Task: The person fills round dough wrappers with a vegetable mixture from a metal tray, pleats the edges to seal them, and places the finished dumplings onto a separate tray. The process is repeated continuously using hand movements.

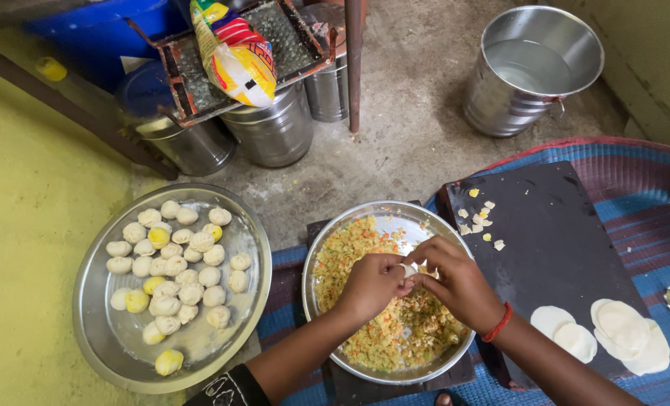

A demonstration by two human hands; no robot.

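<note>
Left hand (371, 284) and right hand (455, 282) are pinching one dumpling (408, 268) together over the filling bowl (395, 218); board (553, 240) lying open rightward.

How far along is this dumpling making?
Done: many filled balls sit on the left tray. In hand: left hand and right hand pinch a dough piece over the filling plate. Left: flat rounds on the dark board, plenty of filling.

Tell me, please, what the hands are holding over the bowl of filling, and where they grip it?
Both hands, left and right, pinch a small white piece of dough between their fingertips, one at each side.
</note>
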